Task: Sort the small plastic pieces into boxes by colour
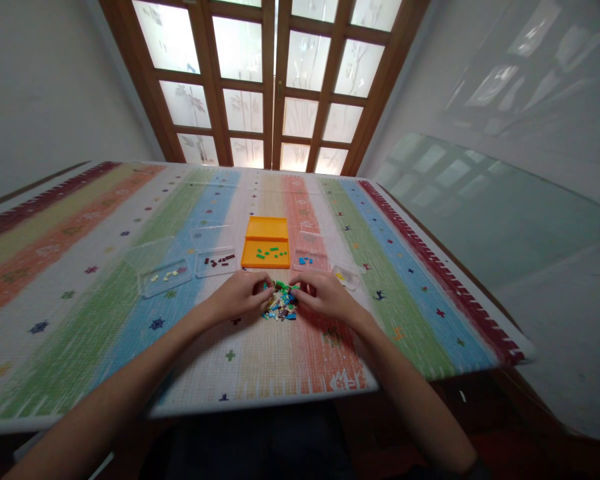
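Note:
A small heap of mixed toy building bricks (281,308), in blue, green, cream and brown, lies on the striped tablecloth. My left hand (243,293) is at the heap's left edge, its fingers curled in and the thumb tip close to the fingertips. From the other side my right hand (325,295) reaches the heap, thumb and fingers pinched together. Whatever is between either hand's fingertips is too small to make out. Just beyond the hands stands an open orange box (245,264) with several green bricks (274,250) in it.
Left of the orange box are clear lidded boxes, one with dark brown bricks (216,261), one with cream bricks (171,275). To its right, others hold blue bricks (305,261) and yellow pieces (340,276). The table's near edge (280,403) runs below my forearms.

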### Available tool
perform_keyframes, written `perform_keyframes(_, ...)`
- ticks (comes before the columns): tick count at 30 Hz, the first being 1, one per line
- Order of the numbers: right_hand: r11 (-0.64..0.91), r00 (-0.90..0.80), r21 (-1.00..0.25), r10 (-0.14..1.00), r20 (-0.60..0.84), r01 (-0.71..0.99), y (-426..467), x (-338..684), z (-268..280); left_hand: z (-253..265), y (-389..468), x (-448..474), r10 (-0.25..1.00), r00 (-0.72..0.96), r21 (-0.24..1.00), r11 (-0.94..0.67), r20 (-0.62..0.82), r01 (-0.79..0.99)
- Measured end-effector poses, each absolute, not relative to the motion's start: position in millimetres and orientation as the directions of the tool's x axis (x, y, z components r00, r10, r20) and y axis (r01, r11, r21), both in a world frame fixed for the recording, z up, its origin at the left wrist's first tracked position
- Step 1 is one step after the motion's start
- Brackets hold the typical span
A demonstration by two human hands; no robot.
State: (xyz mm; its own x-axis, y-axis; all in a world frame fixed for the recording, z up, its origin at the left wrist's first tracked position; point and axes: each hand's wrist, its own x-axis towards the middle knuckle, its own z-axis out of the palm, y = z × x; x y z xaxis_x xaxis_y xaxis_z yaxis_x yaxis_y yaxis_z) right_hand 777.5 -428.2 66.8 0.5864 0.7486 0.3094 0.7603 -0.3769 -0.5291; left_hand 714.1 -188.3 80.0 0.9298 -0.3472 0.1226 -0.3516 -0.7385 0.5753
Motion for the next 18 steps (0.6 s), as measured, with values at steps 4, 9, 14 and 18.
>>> perform_keyframes(4, -0.323, 0.555, -0.527, 0.745, 0.371, 0.786, -423.2, 772.6, 66.4, 87.2, -188.5, 710.5, -0.349, 0.924, 0.707, -0.614, 0.155, -0.351)
perform_keyframes(9, -0.305, 0.553, -0.534, 0.731, 0.399, 0.789, -423.4, 771.4, 66.5, 93.8, -164.7, 712.8, -0.228, 0.958, 0.665, -0.691, 0.171, -0.283)
perform_keyframes(14, -0.328, 0.561, -0.529, 0.74, 0.371, 0.783, -423.6, 771.5, 66.3, 114.4, -114.8, 722.6, -0.087, 0.995, 0.501, -0.86, 0.039, -0.094)
perform_keyframes(18, -0.328, 0.559, -0.53, 0.746, 0.363, 0.782, -423.5, 771.4, 66.3, 122.4, -80.0, 733.6, -0.008, 0.997, 0.306, -0.952, -0.08, 0.017)
